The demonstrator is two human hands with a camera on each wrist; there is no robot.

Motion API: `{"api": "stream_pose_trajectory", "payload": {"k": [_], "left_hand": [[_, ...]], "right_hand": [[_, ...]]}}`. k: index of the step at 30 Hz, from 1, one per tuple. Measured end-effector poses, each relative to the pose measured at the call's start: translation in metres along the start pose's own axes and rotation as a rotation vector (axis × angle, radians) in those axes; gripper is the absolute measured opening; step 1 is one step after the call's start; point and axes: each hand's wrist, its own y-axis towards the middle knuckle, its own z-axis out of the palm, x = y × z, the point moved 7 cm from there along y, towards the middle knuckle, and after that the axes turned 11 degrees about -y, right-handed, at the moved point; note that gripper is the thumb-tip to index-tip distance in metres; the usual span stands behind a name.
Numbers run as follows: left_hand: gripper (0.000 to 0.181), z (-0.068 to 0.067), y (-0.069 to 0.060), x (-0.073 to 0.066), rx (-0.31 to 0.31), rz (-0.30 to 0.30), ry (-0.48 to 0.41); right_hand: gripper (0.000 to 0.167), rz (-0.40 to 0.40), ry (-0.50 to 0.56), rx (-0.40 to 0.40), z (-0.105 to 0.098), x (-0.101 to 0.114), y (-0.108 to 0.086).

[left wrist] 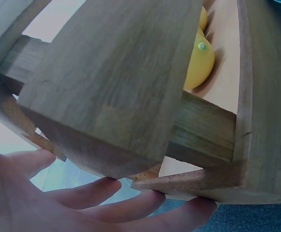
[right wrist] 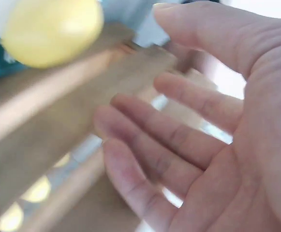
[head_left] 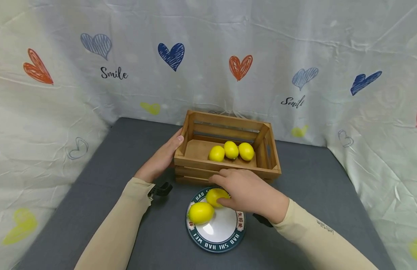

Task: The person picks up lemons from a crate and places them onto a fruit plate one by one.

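A slatted wooden crate [head_left: 195,162] stands at the back of the table with three yellow lemons [head_left: 231,150] inside. My left hand [head_left: 161,159] rests on the crate's left end; the left wrist view shows its extended fingers [left wrist: 135,207] touching the wood. In front of the crate, a white plate [head_left: 219,229] with a dark green lettered rim bears two more lemons, a nearer lemon [head_left: 200,213] and a farther lemon [head_left: 215,197]. Over the plate's right rear edge hovers my right hand [head_left: 250,191], its thumb beside the farther lemon. The right wrist view shows nothing in its loosely bent fingers [right wrist: 150,125].
Dark grey cloth [head_left: 306,202] covers the table. Behind and along both sides hangs a pale curtain [head_left: 201,86] printed with hearts. The crate's back edge is close to the curtain, and its front wall stands just behind the plate.
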Motion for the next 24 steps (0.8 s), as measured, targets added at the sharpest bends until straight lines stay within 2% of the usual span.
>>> {"api": "stream_pose_trajectory", "payload": {"k": [5, 12, 14, 18, 24], "left_hand": [[0.071, 0.000, 0.000, 0.000, 0.001, -0.013, -0.001], [0.068, 0.000, 0.000, 0.002, 0.005, -0.038, -0.013], [0.068, 0.000, 0.000, 0.002, 0.003, -0.036, -0.013], [0.069, -0.001, 0.000, 0.000, -0.002, -0.030, -0.012], [0.073, 0.001, 0.000, -0.001, -0.007, -0.022, -0.014]], "right_hand": [[0.048, -0.061, 0.016, -0.085, -0.041, -0.005, 0.000], [0.044, -0.013, 0.009, -0.163, -0.077, -0.030, 0.007], [0.042, 0.019, 0.039, -0.154, -0.083, -0.042, 0.012], [0.043, 0.102, 0.070, -0.085, -0.089, -0.066, 0.027], [0.045, 0.156, 0.065, 0.001, -0.081, -0.092, 0.044]]}}
